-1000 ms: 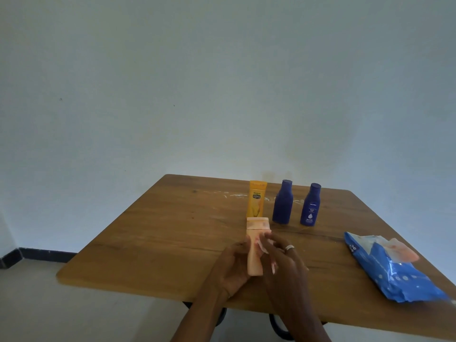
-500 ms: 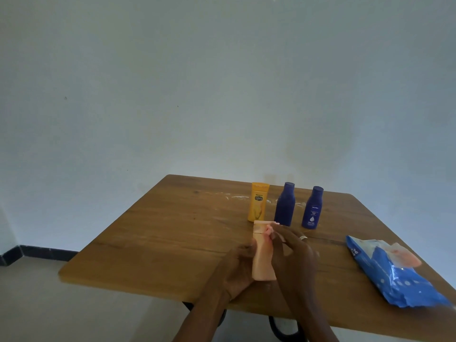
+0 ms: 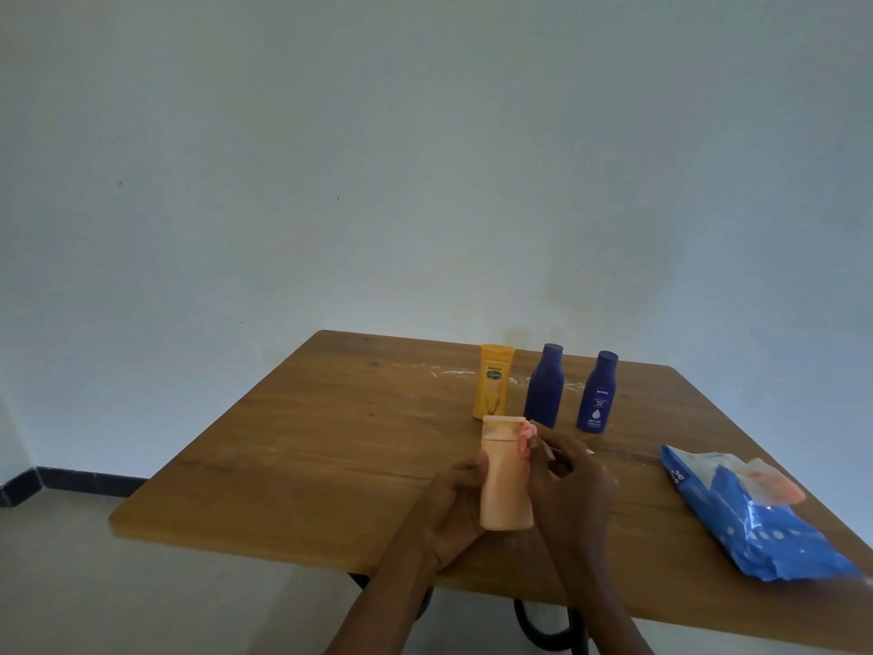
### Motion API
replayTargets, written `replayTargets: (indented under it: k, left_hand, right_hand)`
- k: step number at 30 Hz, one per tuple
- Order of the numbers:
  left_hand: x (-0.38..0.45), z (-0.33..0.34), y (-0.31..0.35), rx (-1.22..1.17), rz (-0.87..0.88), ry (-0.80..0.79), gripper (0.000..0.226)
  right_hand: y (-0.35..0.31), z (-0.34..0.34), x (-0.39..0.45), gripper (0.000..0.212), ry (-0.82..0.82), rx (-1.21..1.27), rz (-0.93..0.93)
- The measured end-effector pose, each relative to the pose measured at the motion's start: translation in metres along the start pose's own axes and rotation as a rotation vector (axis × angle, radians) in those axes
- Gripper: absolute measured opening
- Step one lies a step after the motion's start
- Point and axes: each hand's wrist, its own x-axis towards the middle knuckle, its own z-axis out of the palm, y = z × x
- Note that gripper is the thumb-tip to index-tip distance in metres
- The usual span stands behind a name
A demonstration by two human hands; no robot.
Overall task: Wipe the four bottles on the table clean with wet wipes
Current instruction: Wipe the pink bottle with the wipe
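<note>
We see a peach plastic bottle (image 3: 505, 484), a yellow bottle (image 3: 492, 387), two dark-blue bottles (image 3: 544, 386) (image 3: 598, 392), and a white-dotted blue wipes packet (image 3: 751, 515) on a brown wooden table (image 3: 307, 446).

head-worn view, facing forward over table (image 3: 330, 446)

You're in a plain home room — bare pale wall (image 3: 425, 158) behind the wooden table (image 3: 307, 442), dark skirting (image 3: 71, 479) below the wall.

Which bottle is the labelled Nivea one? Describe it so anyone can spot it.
On the wooden table, three bottles stand in a row near the far edge. The labelled blue bottle is rightmost; unlike the plain blue bottle beside it and the yellow bottle, it shows white print.
</note>
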Motion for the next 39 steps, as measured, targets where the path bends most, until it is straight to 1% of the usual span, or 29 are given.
replayTargets:
  k: [4,7,10,12,15,17,18,19,21,23,26,28,30,31,33,35,37,39]
  left_hand:
    - [-0.001,0.002,0.001,0.032,0.018,-0.012,0.035]
    - [-0.003,0.003,0.001,0.024,0.026,-0.044,0.037]
    - [-0.004,0.005,0.002,0.019,0.018,-0.098,0.035]
    - [-0.004,0.006,0.002,-0.019,0.02,-0.102,0.04]
    - [-0.003,0.006,0.002,-0.092,0.045,-0.08,0.038]
    - [-0.001,0.004,0.003,-0.097,0.055,-0.063,0.042]
    - [0.001,0.001,0.003,-0.069,0.05,-0.032,0.046]
    - [0.003,0.0,0.002,-0.04,0.041,-0.003,0.05]
    - [0.005,-0.001,0.002,-0.011,0.028,0.006,0.05]
    - [0.005,0.0,0.0,-0.008,0.008,-0.022,0.049]
    - [0.002,0.002,0.0,0.014,0.002,-0.067,0.055]
    - [-0.001,0.004,0.001,0.003,0.023,-0.052,0.065]
    - [-0.001,0.005,0.001,-0.034,0.039,-0.043,0.081]
    - [-0.001,0.005,0.001,-0.05,0.047,-0.037,0.083]
    - [-0.001,0.003,0.002,-0.088,0.067,-0.031,0.079]
    - [-0.001,0.0,0.003,-0.134,0.076,0.005,0.068]
    - [0.0,0.0,0.004,-0.128,0.054,0.062,0.057]
    - [0.001,0.003,0.004,-0.09,0.029,0.098,0.051]
  right_hand:
    - [0.005,0.002,-0.001,0.018,0.006,0.037,0.031]
    - [0.005,0.002,0.005,0.018,0.004,0.053,-0.028]
    - [0.002,0.0,0.019,0.015,-0.013,0.049,-0.055]
    - [0.002,-0.002,0.02,0.014,-0.039,0.024,-0.075]
    - [0.005,-0.009,0.001,0.013,-0.167,-0.029,-0.063]
    - [0.01,-0.015,-0.02,0.02,-0.277,-0.08,-0.017]
    - [0.014,-0.017,-0.03,0.023,-0.3,-0.101,0.0]
    - [0.017,-0.02,-0.037,0.024,-0.3,-0.116,0.011]
    - [0.024,-0.024,-0.043,0.022,-0.276,-0.137,0.032]
    - [0.024,-0.026,-0.039,0.018,-0.263,-0.149,0.027]
    - [0.011,-0.023,-0.018,0.016,-0.238,-0.133,-0.039]
    - [0.002,-0.018,-0.004,0.017,-0.194,-0.128,-0.085]
    - [-0.003,-0.012,0.003,0.02,-0.17,-0.123,-0.082]
    - [-0.003,-0.01,0.004,0.021,-0.173,-0.124,-0.086]
    - [-0.003,-0.01,-0.004,0.017,-0.223,-0.125,-0.087]
    - [0.003,-0.012,-0.019,0.01,-0.286,-0.134,-0.07]
    - [0.014,-0.016,-0.034,0.011,-0.3,-0.163,-0.055]
    - [0.021,-0.021,-0.042,0.015,-0.289,-0.178,-0.044]
